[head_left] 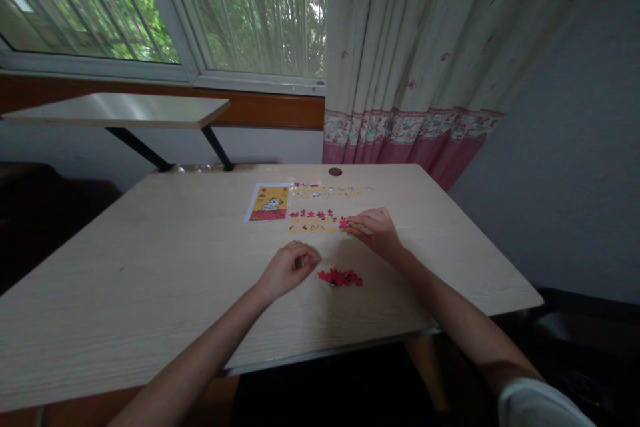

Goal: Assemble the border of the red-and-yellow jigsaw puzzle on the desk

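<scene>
My right hand (376, 230) is at the right end of the nearer rows of puzzle pieces (311, 221), its fingertips pinched on a red puzzle piece (343, 222) at table level. Closer to me, my left hand (290, 268) hovers with thumb and fingers curled together; whatever is between the tips, if anything, is too small to make out. Just right of it lies a small heap of mostly red puzzle pieces (341, 277). Left of the rows is a picture sheet (270, 203) of a spotted dog on yellow and red. Farther rows of pieces (330, 192) lie beyond.
The pale wooden table (165, 267) has a round brown cable hole (335, 172) at its back. A raised shelf (120, 110) on black legs stands at the back left. Behind are a barred window (255, 13) and a flowered curtain (400, 47).
</scene>
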The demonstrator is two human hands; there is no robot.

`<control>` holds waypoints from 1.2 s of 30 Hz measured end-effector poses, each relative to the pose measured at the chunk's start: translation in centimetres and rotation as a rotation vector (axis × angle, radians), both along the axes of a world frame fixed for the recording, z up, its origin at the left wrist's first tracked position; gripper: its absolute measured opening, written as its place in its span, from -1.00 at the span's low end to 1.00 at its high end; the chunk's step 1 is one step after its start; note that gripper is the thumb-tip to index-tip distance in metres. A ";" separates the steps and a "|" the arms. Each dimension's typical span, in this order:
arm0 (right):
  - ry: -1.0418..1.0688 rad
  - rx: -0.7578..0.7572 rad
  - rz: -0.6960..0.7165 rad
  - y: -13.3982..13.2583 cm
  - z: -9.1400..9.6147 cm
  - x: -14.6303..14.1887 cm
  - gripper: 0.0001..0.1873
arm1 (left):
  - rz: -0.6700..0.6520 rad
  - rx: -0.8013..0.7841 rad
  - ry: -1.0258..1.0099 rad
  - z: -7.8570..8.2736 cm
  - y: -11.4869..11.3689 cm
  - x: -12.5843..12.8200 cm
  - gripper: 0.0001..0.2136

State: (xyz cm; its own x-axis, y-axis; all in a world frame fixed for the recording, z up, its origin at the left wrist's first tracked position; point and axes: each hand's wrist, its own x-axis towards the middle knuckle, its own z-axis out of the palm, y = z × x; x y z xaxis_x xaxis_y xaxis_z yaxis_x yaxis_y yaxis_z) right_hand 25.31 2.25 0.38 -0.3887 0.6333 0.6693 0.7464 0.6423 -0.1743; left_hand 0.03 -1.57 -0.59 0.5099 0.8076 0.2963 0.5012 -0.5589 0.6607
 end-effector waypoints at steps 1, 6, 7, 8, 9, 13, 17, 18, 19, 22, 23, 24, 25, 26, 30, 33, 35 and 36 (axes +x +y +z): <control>-0.004 0.020 0.003 0.0 0.0 0.0 -0.73 | 0.001 0.001 0.004 -0.1 0.0 0.0 -0.85; -0.086 0.044 0.014 0.5 0.4 0.1 -0.74 | -0.004 0.012 0.029 -0.4 0.1 -0.1 -0.85; -0.109 0.022 0.013 1.0 0.5 0.2 -0.74 | -0.006 0.016 0.034 -0.4 0.1 -0.1 -0.85; -0.125 -0.013 0.009 1.6 0.6 0.4 -0.74 | -0.009 0.021 0.040 -0.4 0.1 -0.1 -0.85; -0.132 -0.061 0.001 2.3 0.7 0.5 -0.74 | -0.011 0.028 0.045 -0.4 0.1 -0.1 -0.86; -0.094 -0.294 -0.016 5.5 0.4 0.8 -0.74 | -0.020 0.048 0.073 -0.2 0.0 -0.1 -0.86; -0.083 -0.423 -0.022 7.8 -0.4 0.3 -0.77 | -0.029 0.052 0.101 0.0 -0.1 -0.1 -0.86; -0.090 -0.443 -0.030 8.1 -0.6 0.2 -0.77 | -0.031 0.050 0.107 0.0 -0.2 -0.1 -0.86; -0.101 -0.460 -0.037 8.3 -0.8 0.1 -0.78 | -0.030 0.049 0.111 0.1 -0.2 -0.1 -0.86; -0.138 -0.509 -0.049 8.8 -1.0 0.0 -0.79 | -0.025 0.052 0.115 0.0 -0.2 -0.2 -0.87; -0.145 -0.529 -0.049 9.0 -1.0 0.0 -0.79 | -0.024 0.056 0.115 -0.1 -0.2 -0.2 -0.87; -0.147 -0.550 -0.049 9.1 -1.0 0.1 -0.79 | -0.024 0.059 0.114 -0.1 -0.2 -0.2 -0.87; -0.144 -0.568 -0.049 9.3 -1.1 0.1 -0.79 | -0.025 0.061 0.116 -0.2 -0.1 -0.2 -0.87; -0.138 -0.582 -0.049 9.5 -1.1 0.1 -0.80 | -0.026 0.063 0.117 -0.2 -0.1 -0.2 -0.87; -0.110 -0.594 -0.039 10.0 -1.4 -0.1 -0.83 | -0.033 0.062 0.124 -0.3 -0.1 -0.2 -0.86; -0.095 -0.587 -0.021 10.1 -1.7 -0.5 -0.84 | -0.036 0.060 0.129 -0.4 0.0 -0.2 -0.85; -0.090 -0.598 -0.012 10.0 -1.8 -0.7 -0.85 | -0.034 0.058 0.132 -0.4 0.0 -0.2 -0.84; -0.087 -0.608 -0.009 10.0 -1.8 -0.7 -0.86 | -0.035 0.058 0.135 -0.4 0.0 -0.2 -0.84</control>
State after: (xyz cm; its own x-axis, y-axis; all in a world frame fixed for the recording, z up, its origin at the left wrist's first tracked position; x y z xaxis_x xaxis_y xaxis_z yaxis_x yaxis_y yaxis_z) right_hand 24.59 12.28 -1.42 -0.4186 0.8952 0.1530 0.7794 0.4406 -0.4454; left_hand -0.20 -1.55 -1.01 0.5756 0.7721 0.2691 0.5630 -0.6130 0.5543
